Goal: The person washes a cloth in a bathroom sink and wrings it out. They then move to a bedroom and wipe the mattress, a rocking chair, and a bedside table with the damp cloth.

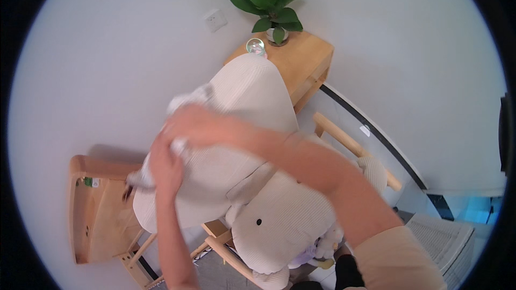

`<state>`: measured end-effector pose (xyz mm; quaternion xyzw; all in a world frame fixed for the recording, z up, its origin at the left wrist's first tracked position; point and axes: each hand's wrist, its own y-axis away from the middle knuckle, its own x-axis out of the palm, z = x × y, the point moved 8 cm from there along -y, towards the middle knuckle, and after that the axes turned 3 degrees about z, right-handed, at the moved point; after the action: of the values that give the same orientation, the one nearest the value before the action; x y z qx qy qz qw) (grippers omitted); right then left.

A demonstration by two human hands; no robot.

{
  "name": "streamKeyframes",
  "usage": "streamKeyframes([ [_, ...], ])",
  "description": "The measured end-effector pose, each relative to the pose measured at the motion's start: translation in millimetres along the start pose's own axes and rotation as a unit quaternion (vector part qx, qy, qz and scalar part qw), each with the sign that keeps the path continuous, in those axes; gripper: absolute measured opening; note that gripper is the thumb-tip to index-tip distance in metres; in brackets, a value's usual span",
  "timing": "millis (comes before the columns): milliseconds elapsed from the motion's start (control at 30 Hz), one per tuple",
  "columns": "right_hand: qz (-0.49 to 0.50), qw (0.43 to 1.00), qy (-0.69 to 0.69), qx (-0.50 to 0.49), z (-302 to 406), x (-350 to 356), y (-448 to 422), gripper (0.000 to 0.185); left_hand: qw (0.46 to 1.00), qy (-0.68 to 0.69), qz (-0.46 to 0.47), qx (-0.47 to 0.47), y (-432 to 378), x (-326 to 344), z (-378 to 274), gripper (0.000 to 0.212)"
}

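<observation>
A chair backrest (250, 100) in cream corduroy leans before me, near the wall. Both my hands are over its left part, close together and blurred. A pale, crumpled cloth (189, 98) shows above my right hand (193, 127). More of it bunches beside my left hand (166, 165) and hangs toward the backrest's left edge. My fingers appear closed on this cloth, though blur hides their exact grip. Below sits a corduroy seat cushion (282, 217) with a black, eye-like dot, partly covered by my right forearm.
A wooden side table (310, 52) bears a potted plant (278, 16) and a clear glass ball (255, 47). Wooden furniture with a raised rim (100, 209) stands left. Wooden armrests (342, 135) flank the seat. Plush toys (318, 251) lie at its front; a white slatted container (439, 237) stands right.
</observation>
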<state>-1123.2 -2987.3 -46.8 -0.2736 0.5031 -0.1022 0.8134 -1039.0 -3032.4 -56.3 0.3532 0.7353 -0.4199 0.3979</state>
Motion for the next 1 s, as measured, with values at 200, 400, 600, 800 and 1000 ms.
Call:
streamKeyframes([
  [200,-0.036,0.978,-0.047,0.199,-128.9,-111.8,85.6,0.049,0.999,-0.006,-0.032,0.011,-139.7,79.9,-101.2,0.032],
  [400,-0.109,0.968,-0.043,0.222,-107.1,-107.1,96.4,0.042,0.994,-0.033,-0.075,0.069,-106.4,69.1,-100.3,0.030],
  [600,-0.008,0.995,0.051,0.088,59.7,7.5,-12.3,0.041,0.996,0.041,-0.083,0.007,39.9,-41.2,21.6,0.034],
  [800,0.012,0.999,-0.042,-0.027,197.3,147.3,-113.7,0.035,0.976,0.042,-0.142,-0.162,200.6,-121.9,162.4,0.047],
  [1000,0.202,0.968,0.116,-0.090,255.8,293.8,-139.7,0.011,0.864,0.318,-0.215,-0.326,340.7,-64.3,266.7,0.046],
])
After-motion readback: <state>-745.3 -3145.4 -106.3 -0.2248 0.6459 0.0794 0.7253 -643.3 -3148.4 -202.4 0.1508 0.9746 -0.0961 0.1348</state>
